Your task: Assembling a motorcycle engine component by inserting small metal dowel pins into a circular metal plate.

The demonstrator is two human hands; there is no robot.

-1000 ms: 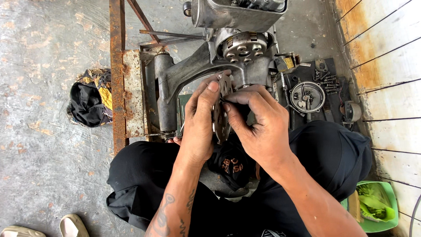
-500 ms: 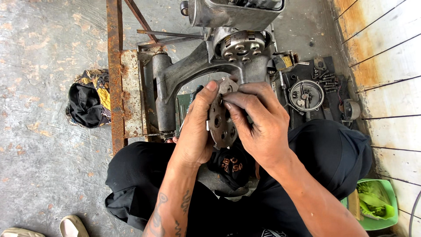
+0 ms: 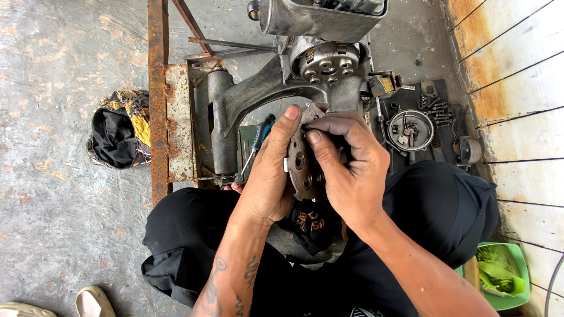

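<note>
The round, dark, greasy metal disc with holes (image 3: pixel 304 163) is held on edge above the person's lap, just in front of the grey cast-metal engine casing (image 3: pixel 258 94). The left hand (image 3: pixel 267 176) cups its left face, fingers together. The right hand (image 3: pixel 349 170) curls over the right side, thumb and forefinger pinching at the disc's upper rim. A blue-handled screwdriver (image 3: pixel 257 141) lies behind the left hand.

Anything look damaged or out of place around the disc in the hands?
Nothing looks broken. The metal disc sits between the left hand and right hand. Only oddities: the heavily rusted frame and small parts scattered on the floor.
</note>
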